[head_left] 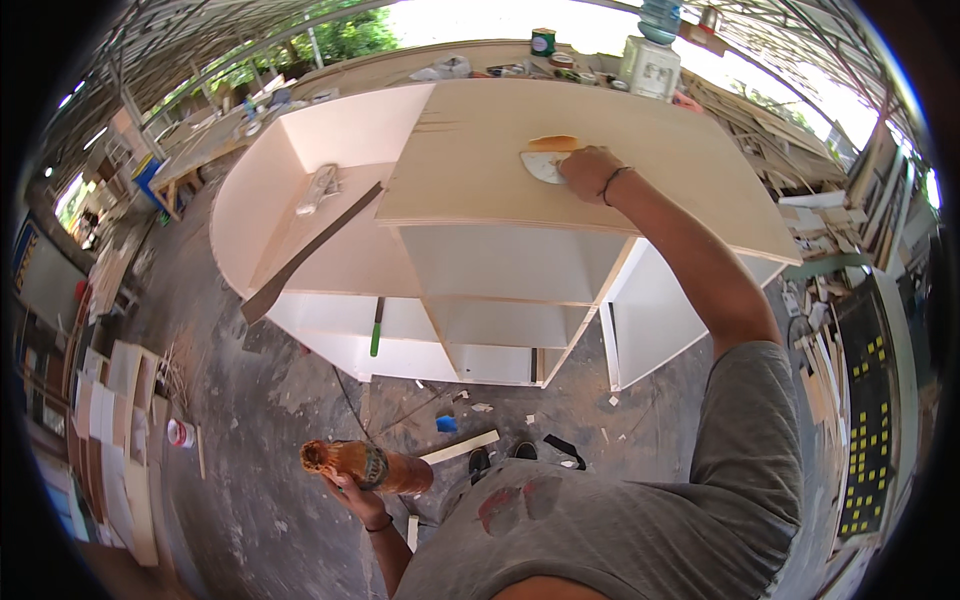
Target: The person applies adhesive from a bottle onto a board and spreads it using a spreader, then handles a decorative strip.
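Note:
My right hand point(592, 174) is closed on a white, round-edged spreader point(541, 168), pressed to the plywood top point(480, 190) of a cabinet. Just beyond the blade lies an amber puddle point(553, 143) that looks like glue. Down by my left side, my left hand point(352, 500) grips a bottle point(385, 468) smeared with amber residue. The bottle lies almost level, its crusted mouth to the left. Left of the plywood top, a long dark strip point(312, 255) rests across the cabinet's open compartment point(350, 130), near a clear-wrapped bundle point(320, 190).
A green-handled tool point(376, 335) hangs at a lower shelf. Scraps and a wood strip point(460, 447) litter the floor by my feet. Behind the cabinet stand a bench with a green can point(543, 42) and a water dispenser point(650, 68). Stacked boards point(820, 220) line the right.

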`<state>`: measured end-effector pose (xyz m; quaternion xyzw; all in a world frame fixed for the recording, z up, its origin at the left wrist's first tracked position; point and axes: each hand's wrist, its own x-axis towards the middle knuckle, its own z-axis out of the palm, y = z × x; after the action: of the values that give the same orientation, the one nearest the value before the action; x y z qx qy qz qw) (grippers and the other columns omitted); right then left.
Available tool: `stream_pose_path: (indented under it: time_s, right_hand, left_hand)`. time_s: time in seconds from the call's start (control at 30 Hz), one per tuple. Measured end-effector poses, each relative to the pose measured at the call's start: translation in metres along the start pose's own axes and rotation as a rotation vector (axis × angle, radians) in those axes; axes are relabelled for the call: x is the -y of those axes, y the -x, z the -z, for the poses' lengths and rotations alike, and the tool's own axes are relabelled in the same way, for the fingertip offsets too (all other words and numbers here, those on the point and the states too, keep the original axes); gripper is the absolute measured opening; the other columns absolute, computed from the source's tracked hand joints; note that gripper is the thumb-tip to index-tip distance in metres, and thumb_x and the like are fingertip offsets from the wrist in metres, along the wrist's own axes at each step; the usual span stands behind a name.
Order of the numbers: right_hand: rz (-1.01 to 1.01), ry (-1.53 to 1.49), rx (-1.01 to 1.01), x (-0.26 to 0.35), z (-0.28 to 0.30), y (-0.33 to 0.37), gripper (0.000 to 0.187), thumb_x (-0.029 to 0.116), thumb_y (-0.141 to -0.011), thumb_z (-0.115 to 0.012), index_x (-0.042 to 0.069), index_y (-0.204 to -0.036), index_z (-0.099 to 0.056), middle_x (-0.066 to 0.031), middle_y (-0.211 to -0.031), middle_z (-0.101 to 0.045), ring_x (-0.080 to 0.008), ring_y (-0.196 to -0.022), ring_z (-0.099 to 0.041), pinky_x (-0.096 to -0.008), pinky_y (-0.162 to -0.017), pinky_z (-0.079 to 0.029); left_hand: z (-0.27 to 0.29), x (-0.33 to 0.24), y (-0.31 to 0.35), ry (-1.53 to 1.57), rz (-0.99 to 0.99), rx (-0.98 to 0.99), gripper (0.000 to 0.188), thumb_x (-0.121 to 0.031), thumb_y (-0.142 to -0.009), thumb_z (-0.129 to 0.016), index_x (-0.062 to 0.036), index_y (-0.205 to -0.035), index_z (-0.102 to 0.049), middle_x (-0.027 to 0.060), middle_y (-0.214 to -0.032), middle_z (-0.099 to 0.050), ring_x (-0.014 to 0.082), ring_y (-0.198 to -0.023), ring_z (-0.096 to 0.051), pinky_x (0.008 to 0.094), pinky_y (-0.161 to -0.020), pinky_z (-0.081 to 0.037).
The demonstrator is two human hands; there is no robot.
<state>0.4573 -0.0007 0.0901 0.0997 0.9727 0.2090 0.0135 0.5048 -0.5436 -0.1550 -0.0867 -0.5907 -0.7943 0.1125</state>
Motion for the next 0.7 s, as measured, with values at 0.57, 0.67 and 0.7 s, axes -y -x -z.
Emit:
stream_pose_path:
  time_s: [0.57, 0.67, 0.7]
  right_hand:
    - [-0.680, -0.536, -0.638, -0.045, 0.052, 0.281, 0.035, 0.009, -0.082, -0.050, -0.001, -0.115, -0.055, -0.0201, -0.104, -0.062, -0.0323, -0.097, -0.060, -0.0365, -0.086, -0.044]
    - [-1.053, -0.678, -0.867, -0.036, -0.011, 0.356, 0.034, 0.010, -0.083, -0.052, -0.006, -0.113, -0.055, -0.0185, -0.100, -0.064, -0.0256, -0.095, -0.061, -0.0330, -0.084, -0.044]
    - [-1.167, -0.637, -0.915, -0.037, -0.045, 0.387, 0.034, 0.010, -0.083, -0.052, -0.008, -0.112, -0.055, -0.0186, -0.100, -0.063, -0.0255, -0.094, -0.061, -0.0331, -0.082, -0.045]
  left_hand:
    - [-0.116, -0.118, -0.252, -0.279, 0.131, 0.616, 0.064, -0.052, -0.087, -0.051, 0.0027, -0.119, -0.048, 0.0081, -0.108, -0.056, 0.0161, -0.097, -0.055, 0.0310, -0.084, -0.045]
    - [-0.168, -0.168, -0.297, -0.573, -0.057, 0.860, 0.056, -0.044, -0.081, -0.063, 0.0018, -0.112, -0.053, 0.0080, -0.100, -0.059, 0.0140, -0.088, -0.056, 0.0278, -0.078, -0.046]
    - [-0.184, -0.181, -0.308, -0.652, -0.048, 0.843, 0.051, -0.036, -0.078, -0.069, 0.0013, -0.109, -0.054, 0.0080, -0.097, -0.060, 0.0136, -0.086, -0.057, 0.0269, -0.077, -0.046]
